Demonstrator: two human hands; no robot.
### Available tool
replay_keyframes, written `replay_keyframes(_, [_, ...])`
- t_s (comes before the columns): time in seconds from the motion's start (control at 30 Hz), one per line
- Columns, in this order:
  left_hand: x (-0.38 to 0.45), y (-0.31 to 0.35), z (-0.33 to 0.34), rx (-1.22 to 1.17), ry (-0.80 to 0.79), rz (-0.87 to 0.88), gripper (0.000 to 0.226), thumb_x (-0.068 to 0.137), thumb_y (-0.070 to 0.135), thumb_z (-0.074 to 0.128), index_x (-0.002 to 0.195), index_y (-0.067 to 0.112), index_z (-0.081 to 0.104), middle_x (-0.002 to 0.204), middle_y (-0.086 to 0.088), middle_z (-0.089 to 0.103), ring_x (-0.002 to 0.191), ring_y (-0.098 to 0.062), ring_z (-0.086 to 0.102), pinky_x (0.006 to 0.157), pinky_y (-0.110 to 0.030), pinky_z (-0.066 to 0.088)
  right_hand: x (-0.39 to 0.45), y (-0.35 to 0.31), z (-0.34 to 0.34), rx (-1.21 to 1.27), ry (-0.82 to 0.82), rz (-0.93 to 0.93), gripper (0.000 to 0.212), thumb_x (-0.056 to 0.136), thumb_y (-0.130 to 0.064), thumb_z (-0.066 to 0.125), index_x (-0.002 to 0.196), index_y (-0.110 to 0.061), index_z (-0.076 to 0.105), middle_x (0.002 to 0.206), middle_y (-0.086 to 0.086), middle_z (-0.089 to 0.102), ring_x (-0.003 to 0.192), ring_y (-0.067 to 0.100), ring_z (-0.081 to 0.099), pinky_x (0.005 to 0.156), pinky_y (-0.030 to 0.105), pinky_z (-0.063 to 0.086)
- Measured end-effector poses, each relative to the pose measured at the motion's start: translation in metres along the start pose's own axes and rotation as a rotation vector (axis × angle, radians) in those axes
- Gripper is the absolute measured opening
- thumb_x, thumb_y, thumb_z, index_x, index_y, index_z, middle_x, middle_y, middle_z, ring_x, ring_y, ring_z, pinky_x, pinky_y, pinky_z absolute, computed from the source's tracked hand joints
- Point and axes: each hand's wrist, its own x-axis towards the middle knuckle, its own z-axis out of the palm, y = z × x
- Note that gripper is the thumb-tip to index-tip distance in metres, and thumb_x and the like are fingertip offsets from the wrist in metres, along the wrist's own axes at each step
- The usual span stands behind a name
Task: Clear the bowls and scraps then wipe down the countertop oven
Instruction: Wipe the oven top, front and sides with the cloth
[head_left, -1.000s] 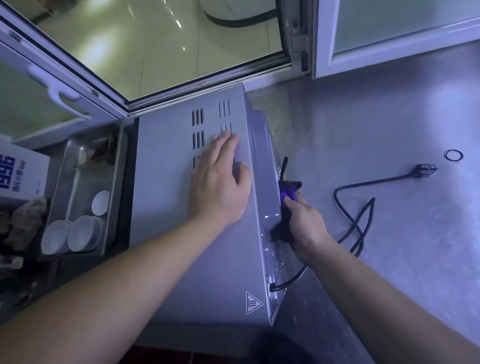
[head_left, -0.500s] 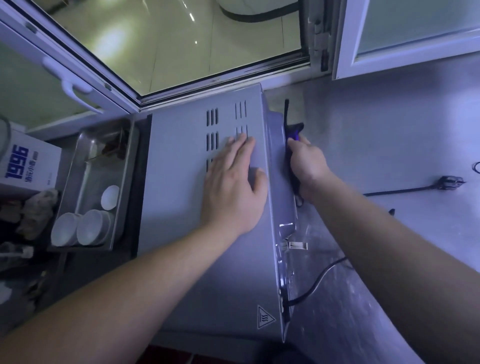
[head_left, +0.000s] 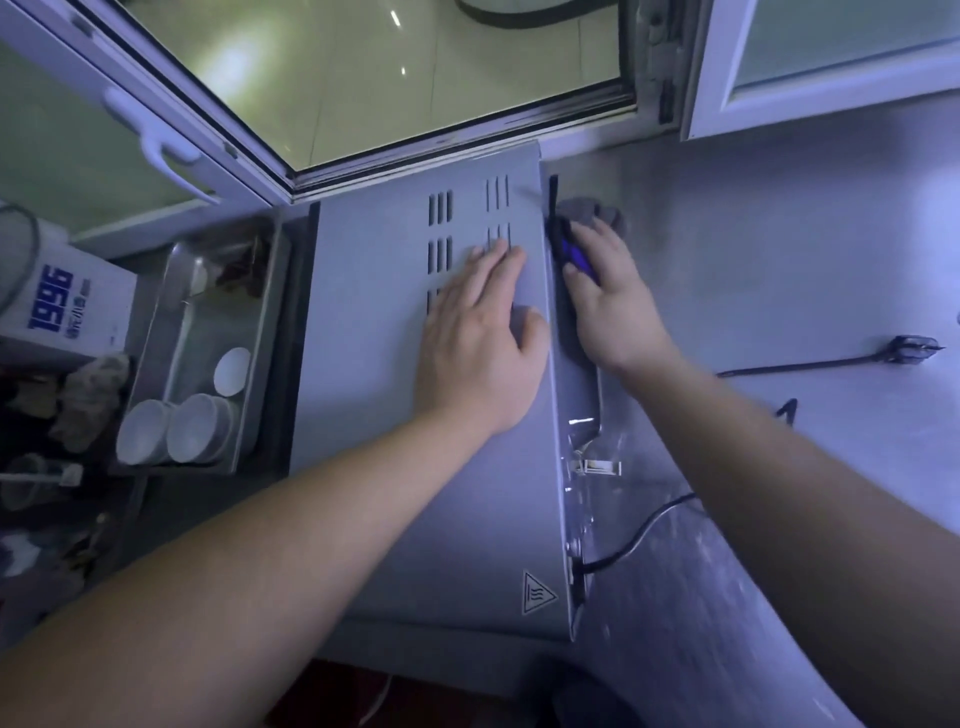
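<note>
The grey countertop oven (head_left: 374, 364) fills the middle, seen from above, with vent slots in its top. My left hand (head_left: 478, 343) lies flat on the top near the right edge, fingers straight. My right hand (head_left: 608, 296) holds a dark cloth (head_left: 597, 213) with a purple patch against the oven's right side panel, near the far end. Three white bowls (head_left: 176, 431) sit in a steel tray (head_left: 171, 291) left of the oven.
The oven's black power cord (head_left: 644, 525) trails over the steel counter (head_left: 779, 249) to a loose plug (head_left: 909, 347). An open window frame (head_left: 457, 140) runs behind the oven. A white box marked 1996 (head_left: 67, 306) and clutter stand at far left.
My right hand has slid the cloth along the oven's side panel from the middle toward the window end. My left hand has stayed flat on the top.
</note>
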Motion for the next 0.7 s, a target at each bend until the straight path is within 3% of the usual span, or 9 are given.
replay_keyframes(0.17, [0.001, -0.001, 0.0, 0.021, -0.017, 0.005, 0.058, 0.092, 0.032, 0.045, 0.149, 0.019, 0.049, 0.159, 0.003, 0.042, 0.15, -0.016, 0.032, 0.122, -0.037, 0.027, -0.077, 0.009, 0.005, 0.023, 0.021, 0.01, 0.047, 0.101, -0.02, 0.051, 0.148, -0.015, 0.052, 0.163, 0.011, 0.034, 0.153, 0.015, 0.027, 0.118, 0.008, 0.012])
replay_keyframes(0.4, [0.0, 0.001, -0.002, 0.02, -0.017, 0.002, 0.056, 0.093, 0.03, 0.046, 0.148, 0.018, 0.05, 0.159, 0.002, 0.043, 0.149, -0.016, 0.033, 0.122, -0.037, 0.026, -0.13, 0.013, 0.005, -0.053, 0.005, 0.006, 0.051, 0.101, -0.029, 0.049, 0.151, -0.019, 0.048, 0.162, 0.004, 0.033, 0.152, 0.013, 0.028, 0.123, 0.022, 0.017])
replay_keyframes(0.57, [-0.002, 0.002, -0.003, 0.02, -0.03, -0.004, 0.058, 0.093, 0.032, 0.044, 0.149, 0.019, 0.048, 0.159, 0.003, 0.041, 0.149, -0.017, 0.032, 0.122, -0.038, 0.026, -0.143, 0.01, -0.001, -0.129, 0.013, -0.004, 0.05, 0.104, -0.018, 0.055, 0.153, -0.019, 0.046, 0.149, -0.012, 0.033, 0.14, -0.008, 0.025, 0.116, 0.004, 0.011])
replay_keyframes(0.7, [-0.002, 0.0, -0.003, 0.017, -0.036, -0.005, 0.056, 0.094, 0.032, 0.046, 0.149, 0.02, 0.048, 0.16, 0.004, 0.041, 0.15, -0.017, 0.031, 0.122, -0.038, 0.025, -0.143, 0.003, -0.003, -0.183, 0.01, 0.032, 0.05, 0.104, -0.017, 0.056, 0.153, -0.021, 0.046, 0.148, -0.009, 0.038, 0.143, 0.003, 0.033, 0.114, 0.002, 0.012])
